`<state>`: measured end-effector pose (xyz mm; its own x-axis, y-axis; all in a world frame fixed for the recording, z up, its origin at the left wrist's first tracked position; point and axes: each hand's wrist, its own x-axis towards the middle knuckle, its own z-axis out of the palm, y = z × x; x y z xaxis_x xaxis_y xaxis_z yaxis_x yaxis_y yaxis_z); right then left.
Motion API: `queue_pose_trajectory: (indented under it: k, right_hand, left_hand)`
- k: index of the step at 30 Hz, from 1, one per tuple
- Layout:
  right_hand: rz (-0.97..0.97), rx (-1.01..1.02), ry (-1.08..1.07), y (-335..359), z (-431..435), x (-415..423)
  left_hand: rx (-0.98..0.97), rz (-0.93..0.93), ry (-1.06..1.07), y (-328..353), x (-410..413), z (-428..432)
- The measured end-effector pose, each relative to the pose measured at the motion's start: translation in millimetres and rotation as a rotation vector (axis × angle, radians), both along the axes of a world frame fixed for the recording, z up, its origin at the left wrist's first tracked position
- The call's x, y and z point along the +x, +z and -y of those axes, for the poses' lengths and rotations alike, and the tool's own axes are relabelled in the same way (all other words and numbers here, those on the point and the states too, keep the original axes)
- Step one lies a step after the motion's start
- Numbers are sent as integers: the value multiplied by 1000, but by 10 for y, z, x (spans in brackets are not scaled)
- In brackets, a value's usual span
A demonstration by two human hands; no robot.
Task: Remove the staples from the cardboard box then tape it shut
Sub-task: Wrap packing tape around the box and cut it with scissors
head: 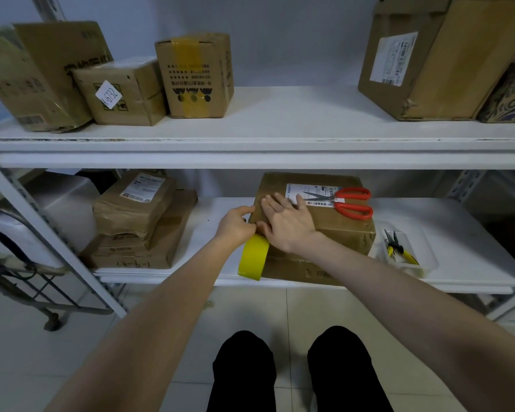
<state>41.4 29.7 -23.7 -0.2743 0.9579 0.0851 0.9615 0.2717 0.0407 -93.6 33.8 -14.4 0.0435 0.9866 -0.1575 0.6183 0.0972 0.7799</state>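
While your right hand [286, 223] presses flat on the box [339, 226], your left fingers [246, 211] pinch the tape [254, 257] at its left edge, roll just below.

Stockroom tally: 2 hands, left hand [235, 226] & right hand [286, 224]; 2 shelves [280, 126]; 8 boxes in all: 5 upper boxes [195, 75] above the fingers [275, 200], 2 stacked boxes [134, 203] left of them, 1 box [339, 224] beneath them; 1 pr scissors [344, 200] just past fingertips; 1 tape roll [254, 257]; 1 pr pliers [396, 248]; 1 tray [425, 263].
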Motion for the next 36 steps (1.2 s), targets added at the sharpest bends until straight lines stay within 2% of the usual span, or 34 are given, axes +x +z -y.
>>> queue_pose_trajectory:
  k: [3,6,9,13,24,27,36]
  right_hand:
    - [9,-20,36,51,-39,42]
    - [75,-18,98,102,-96,43]
    - [70,-21,187,41,-79,21]
    - [29,-14,221,19,-98,-3]
    - [32,-3,250,114,-79,-4]
    - [34,25,231,138,-73,2]
    - [93,200,163,-3,-126,-95]
  left_hand:
    - [-82,5,82,44,-11,38]
    - [-266,152,180,72,-74,188]
    - [-442,224,98,-11,-185,292]
    - [-425,250,119,-127,-274,338]
    - [-344,70,122,-284,-128,342]
    - [-334,87,126,-354,-75,314]
    - [-272,-62,161,-500,-48,154]
